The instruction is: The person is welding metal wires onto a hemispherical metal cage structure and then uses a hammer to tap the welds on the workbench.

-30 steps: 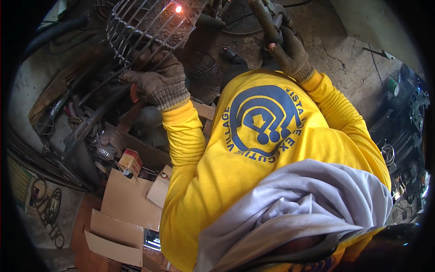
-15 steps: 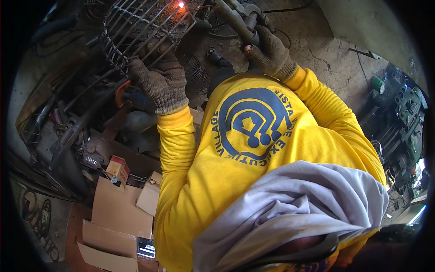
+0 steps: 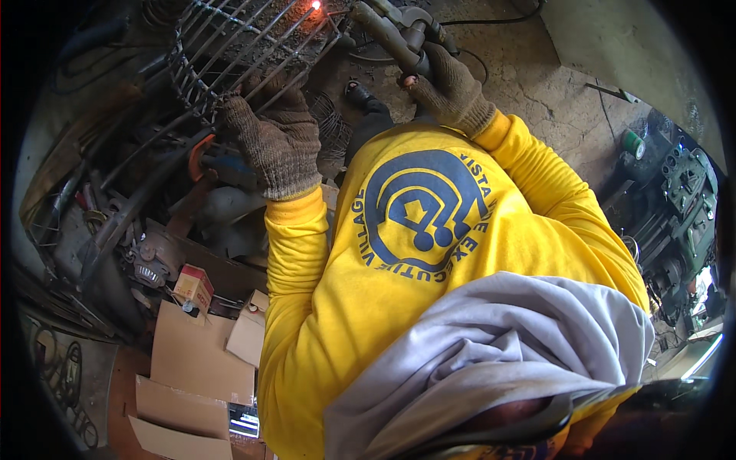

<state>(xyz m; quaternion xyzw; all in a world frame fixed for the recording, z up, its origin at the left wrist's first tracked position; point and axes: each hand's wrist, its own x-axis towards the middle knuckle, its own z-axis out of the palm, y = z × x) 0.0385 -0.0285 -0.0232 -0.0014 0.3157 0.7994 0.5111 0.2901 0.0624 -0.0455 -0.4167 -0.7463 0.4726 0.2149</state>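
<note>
I'm watching the left hand (image 3: 277, 146), in a brown knitted glove, gripping a rounded cage of grey metal bars (image 3: 253, 50) at the upper left.

Its fingers are curling behind the bars at the cage's near edge, partly hidden from me. The right hand (image 3: 454, 93), in a matching glove with a bare thumb tip showing, is gripping the lower end of a thick, brownish-grey cylindrical tool (image 3: 387, 38) that is slanting up and leftward near the cage. A bright red-orange spot (image 3: 315, 5) is glowing by the bars at my top edge. A curved orange piece (image 3: 199, 157) is sitting beside the left hand, and opened brown cardboard boxes (image 3: 201, 345) are lying well below.
</note>
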